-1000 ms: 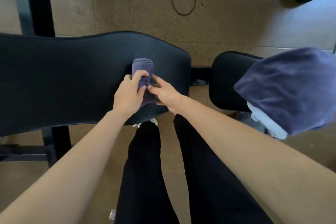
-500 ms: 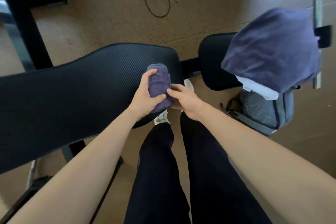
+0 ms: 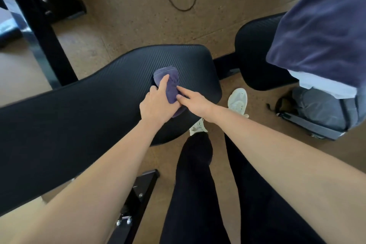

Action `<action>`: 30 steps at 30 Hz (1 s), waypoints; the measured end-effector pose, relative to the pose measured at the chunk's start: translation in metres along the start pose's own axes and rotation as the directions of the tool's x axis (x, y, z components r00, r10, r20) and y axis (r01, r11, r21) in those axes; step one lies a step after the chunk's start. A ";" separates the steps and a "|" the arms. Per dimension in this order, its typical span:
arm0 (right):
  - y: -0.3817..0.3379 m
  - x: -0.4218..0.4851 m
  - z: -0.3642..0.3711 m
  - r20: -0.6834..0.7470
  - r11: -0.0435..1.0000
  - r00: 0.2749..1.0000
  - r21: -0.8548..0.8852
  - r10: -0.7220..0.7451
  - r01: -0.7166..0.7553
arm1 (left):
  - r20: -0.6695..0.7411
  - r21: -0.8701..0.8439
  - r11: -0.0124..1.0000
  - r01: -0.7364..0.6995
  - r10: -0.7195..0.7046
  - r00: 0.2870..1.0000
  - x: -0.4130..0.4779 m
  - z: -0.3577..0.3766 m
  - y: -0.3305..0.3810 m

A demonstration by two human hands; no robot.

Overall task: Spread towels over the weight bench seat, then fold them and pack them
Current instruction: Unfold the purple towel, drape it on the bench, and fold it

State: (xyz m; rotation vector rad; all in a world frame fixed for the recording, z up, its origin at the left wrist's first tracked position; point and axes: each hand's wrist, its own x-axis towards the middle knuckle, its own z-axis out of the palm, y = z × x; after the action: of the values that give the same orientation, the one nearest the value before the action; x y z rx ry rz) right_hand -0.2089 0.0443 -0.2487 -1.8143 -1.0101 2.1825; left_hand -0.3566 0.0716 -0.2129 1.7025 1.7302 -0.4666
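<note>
Soft cloth towel (image 3: 170, 85), ribbed matt bench pad (image 3: 89, 117)

Small purple towel (image 3: 171, 83), folded compact, lying near the bench pad's (image 3: 79, 117) right end; larger purple towel (image 3: 320, 31) draping over the seat's (image 3: 255, 49) right side.

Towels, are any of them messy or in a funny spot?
Nothing is spilled or torn. The small purple towel is neatly folded on the bench pad under both hands. The big towel hangs unfolded over the seat pad, above the grey bag.

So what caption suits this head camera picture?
Both hands, left and right, press a folded purple towel on the black weight bench.
</note>
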 end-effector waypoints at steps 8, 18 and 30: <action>0.007 0.006 0.008 -0.239 0.959 0.960 -0.274 -0.145 0.077 | -0.194 0.280 0.849 -0.448 0.507 0.840 0.024 -0.024 -0.021; 0.012 -0.009 0.035 -0.243 0.993 0.965 0.050 -0.096 0.111 | 0.244 0.512 0.721 -0.467 0.399 0.884 0.047 -0.019 -0.025; 0.017 -0.019 0.018 -0.206 0.995 0.978 0.083 -0.045 0.064 | 0.142 0.585 0.709 -0.394 0.388 0.911 0.041 -0.004 -0.031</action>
State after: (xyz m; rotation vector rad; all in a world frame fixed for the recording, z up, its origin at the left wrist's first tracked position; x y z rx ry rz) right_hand -0.2151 0.0143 -0.2414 -1.8986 -0.8929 1.9297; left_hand -0.3853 0.1024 -0.2432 2.4437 1.2019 -0.8911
